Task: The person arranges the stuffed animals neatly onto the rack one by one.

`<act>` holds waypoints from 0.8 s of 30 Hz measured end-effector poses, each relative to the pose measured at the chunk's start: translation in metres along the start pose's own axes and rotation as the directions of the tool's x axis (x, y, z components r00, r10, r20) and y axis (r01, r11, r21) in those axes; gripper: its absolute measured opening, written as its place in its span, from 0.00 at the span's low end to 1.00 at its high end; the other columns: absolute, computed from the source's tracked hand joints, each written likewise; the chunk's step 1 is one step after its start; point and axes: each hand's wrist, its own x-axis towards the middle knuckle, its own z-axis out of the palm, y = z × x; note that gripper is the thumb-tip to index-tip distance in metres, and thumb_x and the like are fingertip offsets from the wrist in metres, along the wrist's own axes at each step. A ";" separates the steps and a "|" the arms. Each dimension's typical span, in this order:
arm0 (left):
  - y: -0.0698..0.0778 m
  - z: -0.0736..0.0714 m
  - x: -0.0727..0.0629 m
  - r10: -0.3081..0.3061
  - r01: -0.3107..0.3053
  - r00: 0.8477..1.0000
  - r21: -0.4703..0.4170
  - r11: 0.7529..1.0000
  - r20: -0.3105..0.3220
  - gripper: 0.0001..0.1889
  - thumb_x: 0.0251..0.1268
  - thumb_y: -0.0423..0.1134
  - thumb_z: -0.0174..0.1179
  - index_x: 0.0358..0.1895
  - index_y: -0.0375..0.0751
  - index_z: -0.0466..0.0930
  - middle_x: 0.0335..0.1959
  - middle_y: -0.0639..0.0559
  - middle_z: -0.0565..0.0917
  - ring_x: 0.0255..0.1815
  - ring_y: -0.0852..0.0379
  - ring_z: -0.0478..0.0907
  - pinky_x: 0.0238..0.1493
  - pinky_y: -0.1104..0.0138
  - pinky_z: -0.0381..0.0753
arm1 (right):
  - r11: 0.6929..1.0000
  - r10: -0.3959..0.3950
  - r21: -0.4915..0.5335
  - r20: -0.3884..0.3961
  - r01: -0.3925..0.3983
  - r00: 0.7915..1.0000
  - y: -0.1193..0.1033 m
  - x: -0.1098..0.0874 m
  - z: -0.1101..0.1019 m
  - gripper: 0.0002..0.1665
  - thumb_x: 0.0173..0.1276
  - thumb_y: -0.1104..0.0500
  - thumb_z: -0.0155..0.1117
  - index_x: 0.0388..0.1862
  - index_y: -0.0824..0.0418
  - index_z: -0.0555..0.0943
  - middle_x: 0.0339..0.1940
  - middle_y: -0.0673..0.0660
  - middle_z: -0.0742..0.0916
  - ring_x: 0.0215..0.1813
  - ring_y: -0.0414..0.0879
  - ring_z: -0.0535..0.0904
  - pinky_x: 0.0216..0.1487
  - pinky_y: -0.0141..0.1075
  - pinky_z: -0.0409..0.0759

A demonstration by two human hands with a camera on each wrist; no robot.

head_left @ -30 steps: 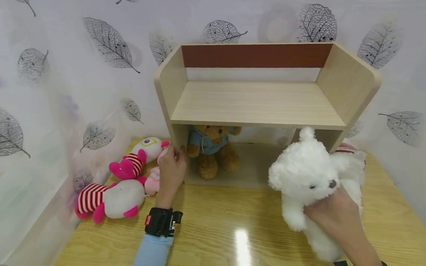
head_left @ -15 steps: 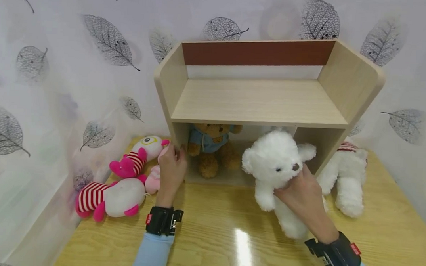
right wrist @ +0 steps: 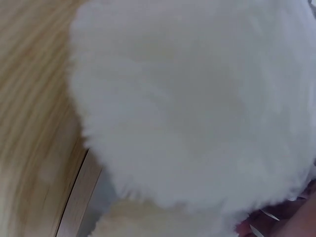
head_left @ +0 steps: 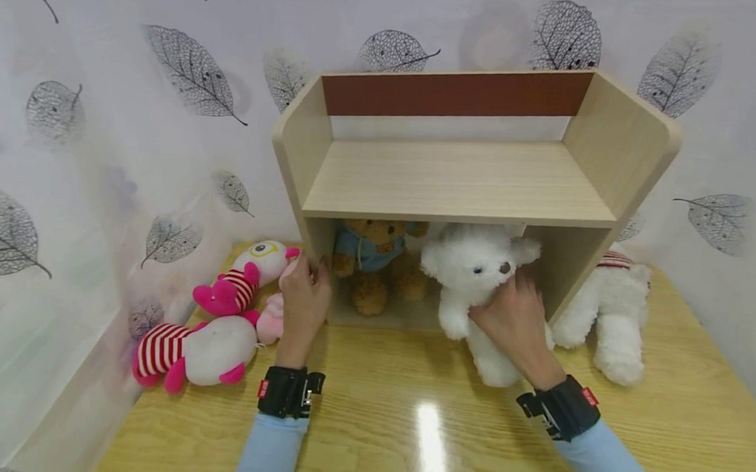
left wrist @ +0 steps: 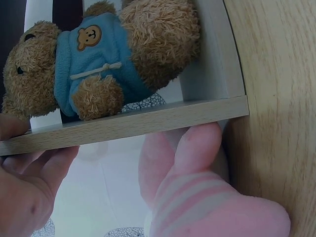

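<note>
A white teddy bear [head_left: 463, 278] is held upright by my right hand [head_left: 515, 326], which grips its body at the front of the shelf unit's lower compartment. Its white fur [right wrist: 192, 98] fills most of the right wrist view. My left hand [head_left: 303, 311] holds the left side panel [left wrist: 148, 123] of the wooden shelf unit [head_left: 459, 183]; in the left wrist view the thumb lies on one face and the fingers on the other. Inside, against that panel, sits a brown teddy bear [head_left: 376, 267] in a blue hoodie, its head partly hidden by the upper board.
Left of the unit lie pink-and-white plush toys: one with a striped end [head_left: 211, 355], one with a yellow-ringed eye [head_left: 263, 259], and a light pink one [head_left: 271, 321]. A white plush toy [head_left: 621, 324] with a red-striped top stands right, on the wooden table [head_left: 370, 426].
My right hand has carried the white teddy bear leftward and into the front of the lower compartment, uncovering the white plush toy at right. My left hand has stayed on the panel.
</note>
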 end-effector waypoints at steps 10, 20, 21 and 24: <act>0.000 0.001 0.001 -0.022 0.022 1.000 -0.004 1.000 0.002 0.09 0.69 0.34 0.60 0.31 0.32 0.76 0.22 0.38 0.77 0.27 0.40 0.73 0.32 0.52 0.70 | 0.980 0.167 0.087 0.124 -0.179 0.978 0.000 0.024 0.019 0.46 0.51 0.55 0.74 0.65 0.72 0.66 0.45 0.71 0.80 0.43 0.67 0.80 0.33 0.60 0.79; 0.000 0.001 0.002 -0.010 0.010 1.000 0.007 1.000 0.002 0.10 0.69 0.35 0.60 0.31 0.33 0.75 0.21 0.40 0.76 0.26 0.42 0.72 0.32 0.54 0.68 | 0.940 0.296 0.128 0.164 -0.318 0.941 -0.001 0.051 0.043 0.48 0.55 0.52 0.75 0.68 0.72 0.66 0.54 0.73 0.81 0.55 0.68 0.79 0.54 0.59 0.77; 0.000 0.001 0.002 -0.009 0.009 1.000 0.008 1.000 0.003 0.10 0.69 0.35 0.60 0.30 0.33 0.74 0.20 0.40 0.75 0.25 0.43 0.71 0.31 0.55 0.68 | 0.933 0.313 0.131 0.171 -0.336 0.934 -0.001 0.053 0.046 0.47 0.55 0.52 0.76 0.66 0.75 0.67 0.55 0.75 0.80 0.57 0.69 0.77 0.56 0.60 0.76; 0.000 0.001 0.001 -0.010 0.010 1.000 0.008 1.000 0.005 0.11 0.69 0.35 0.59 0.29 0.33 0.73 0.20 0.41 0.74 0.25 0.43 0.70 0.31 0.56 0.67 | 0.911 0.353 0.149 0.194 -0.384 0.915 -0.001 0.058 0.054 0.42 0.56 0.51 0.77 0.57 0.79 0.73 0.57 0.77 0.78 0.59 0.71 0.75 0.58 0.61 0.74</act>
